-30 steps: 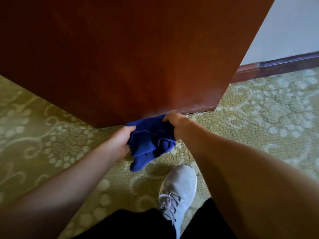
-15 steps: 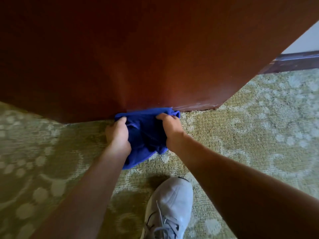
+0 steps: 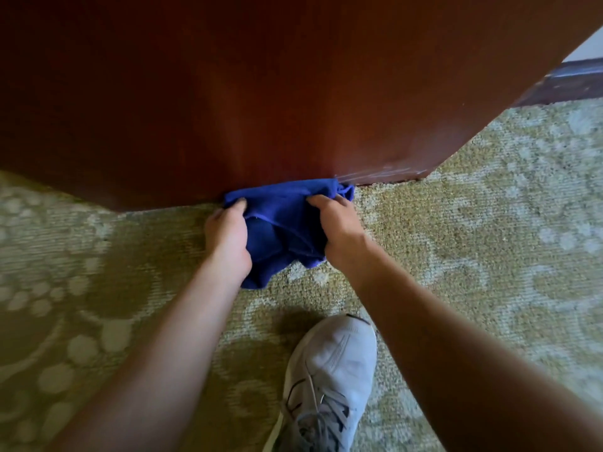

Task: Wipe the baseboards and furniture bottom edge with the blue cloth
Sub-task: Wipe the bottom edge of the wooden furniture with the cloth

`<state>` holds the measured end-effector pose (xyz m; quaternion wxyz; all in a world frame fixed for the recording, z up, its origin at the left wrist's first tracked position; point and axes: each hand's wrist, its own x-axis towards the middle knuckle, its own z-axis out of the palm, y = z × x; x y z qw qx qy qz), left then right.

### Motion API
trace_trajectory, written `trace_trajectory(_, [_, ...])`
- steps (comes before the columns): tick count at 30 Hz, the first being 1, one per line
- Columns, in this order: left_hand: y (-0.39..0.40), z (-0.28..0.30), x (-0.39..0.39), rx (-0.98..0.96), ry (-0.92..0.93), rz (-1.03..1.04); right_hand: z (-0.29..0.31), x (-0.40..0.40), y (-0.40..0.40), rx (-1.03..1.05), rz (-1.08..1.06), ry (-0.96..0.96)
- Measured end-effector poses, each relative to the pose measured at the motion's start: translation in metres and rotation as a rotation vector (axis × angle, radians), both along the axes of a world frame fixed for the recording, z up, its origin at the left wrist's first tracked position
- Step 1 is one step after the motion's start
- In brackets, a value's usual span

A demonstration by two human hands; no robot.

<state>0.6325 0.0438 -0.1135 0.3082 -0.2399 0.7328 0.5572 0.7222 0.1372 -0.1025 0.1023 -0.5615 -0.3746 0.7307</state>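
The blue cloth [image 3: 284, 223] is bunched on the carpet, its top edge pressed against the bottom edge of the dark red wooden furniture [image 3: 261, 93]. My left hand [image 3: 228, 233] grips the cloth's left side and my right hand [image 3: 339, 226] grips its right side. Both sets of fingertips sit close to the furniture's base. Pale scuff marks [image 3: 381, 173] show on the furniture's bottom edge just right of the cloth. A dark baseboard [image 3: 567, 81] runs along the wall at the upper right.
Green-yellow patterned carpet [image 3: 473, 239] covers the floor on all sides. My white sneaker [image 3: 329, 380] stands on the carpet below the hands. A strip of pale wall [image 3: 587, 48] shows above the baseboard.
Both hands with the cloth have come down against the furniture's bottom edge, and the cloth has spread wider between them. The view has shifted closer and rightward along the furniture.
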Motion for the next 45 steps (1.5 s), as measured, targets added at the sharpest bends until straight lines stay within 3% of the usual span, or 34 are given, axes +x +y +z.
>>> trace_trajectory(5, [0.005,0.011,0.004,0.273,0.009,0.031,0.022,-0.01,-0.003,0.189,-0.294,0.088])
trace_trajectory(8, [0.008,0.007,0.008,0.335,-0.054,-0.004,0.021,-0.004,0.001,0.213,-0.264,0.112])
trace_trajectory(11, [0.014,0.003,0.015,0.219,-0.182,-0.117,0.006,0.009,0.015,0.074,-0.145,0.024])
trace_trajectory(14, [0.024,0.006,0.017,0.09,-0.166,-0.138,0.0,0.017,0.027,-0.012,-0.076,0.012])
trace_trajectory(18, [0.035,0.02,0.022,0.162,-0.136,-0.095,0.02,0.013,0.027,0.143,-0.215,-0.054])
trace_trajectory(21, [0.043,0.033,0.032,0.294,-0.056,-0.098,0.03,0.017,0.037,0.321,-0.406,0.073])
trace_trajectory(23, [0.046,0.033,0.039,0.282,0.045,-0.114,0.031,0.022,0.037,0.346,-0.392,0.097])
trace_trajectory(25, [0.046,0.023,0.048,0.149,0.1,-0.192,0.019,0.032,0.036,0.258,-0.318,0.052])
trace_trajectory(28, [0.048,0.013,0.051,-0.006,0.011,-0.261,0.002,0.049,0.041,0.055,-0.164,0.038])
trace_trajectory(36, [0.081,0.026,0.06,-0.058,-0.032,-0.29,0.004,0.055,0.066,-0.044,-0.191,-0.082])
trace_trajectory(38, [0.088,0.034,0.062,-0.042,-0.031,-0.285,0.006,0.054,0.07,0.004,-0.229,-0.101])
trace_trajectory(41, [0.091,0.055,0.075,0.076,-0.055,-0.291,0.018,0.047,0.073,0.186,-0.461,-0.119])
trace_trajectory(43, [0.089,0.066,0.081,0.204,0.004,-0.284,0.027,0.042,0.078,0.337,-0.629,-0.016])
trace_trajectory(45, [0.086,0.064,0.082,0.269,0.069,-0.309,0.026,0.045,0.08,0.416,-0.645,0.05])
